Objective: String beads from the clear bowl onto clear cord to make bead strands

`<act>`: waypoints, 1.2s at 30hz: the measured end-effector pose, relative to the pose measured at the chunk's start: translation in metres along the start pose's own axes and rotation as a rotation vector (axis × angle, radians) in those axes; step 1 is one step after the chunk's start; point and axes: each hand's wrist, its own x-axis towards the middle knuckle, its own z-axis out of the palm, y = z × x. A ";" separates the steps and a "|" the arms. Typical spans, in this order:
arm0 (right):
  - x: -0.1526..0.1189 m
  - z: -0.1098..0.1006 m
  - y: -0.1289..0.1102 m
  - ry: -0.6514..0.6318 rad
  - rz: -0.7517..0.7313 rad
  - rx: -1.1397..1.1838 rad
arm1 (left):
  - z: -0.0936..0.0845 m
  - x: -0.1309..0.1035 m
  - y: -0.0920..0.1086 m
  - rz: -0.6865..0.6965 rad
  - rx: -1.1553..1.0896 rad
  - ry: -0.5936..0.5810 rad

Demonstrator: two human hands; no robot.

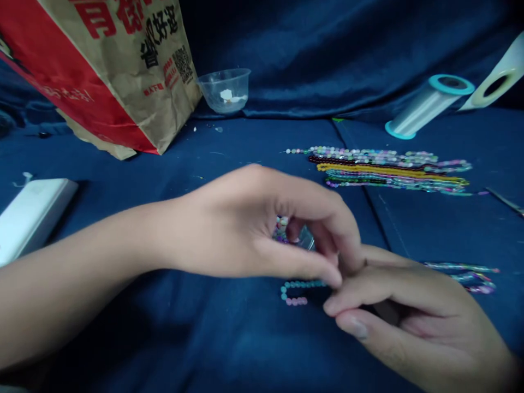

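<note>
My left hand (pixel 229 234) reaches across from the left, thumb and fingertips pinched together against the fingers of my right hand (pixel 413 311). What lies between its fingertips is too small or hidden to name. My right hand has its thumb and index finger pressed together, and whatever they grip is also hidden. A short strand of teal and pink beads (pixel 284 293) hangs or lies just below the left fingertips. Behind the left hand, partly covered by it, colourful beads (pixel 281 229) show beside the edge of a clear container (pixel 306 238).
Bead strands (pixel 388 169) lie beyond my hands, and more (pixel 475 278) sit behind the right hand. A wire spool (pixel 428 106), a white roll (pixel 499 79), a clear cup (pixel 226 91), a paper bag (pixel 135 71) and a white box (pixel 35 213) stand around on blue cloth.
</note>
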 end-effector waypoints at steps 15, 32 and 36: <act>0.002 0.002 0.000 0.013 0.065 -0.053 | -0.013 -0.013 -0.023 -0.177 0.736 -0.251; 0.006 0.003 0.000 0.060 0.048 -0.105 | -0.021 -0.007 -0.011 -0.150 0.366 -0.113; 0.007 0.003 0.000 0.065 0.053 -0.082 | -0.023 -0.004 -0.008 -0.180 0.076 -0.094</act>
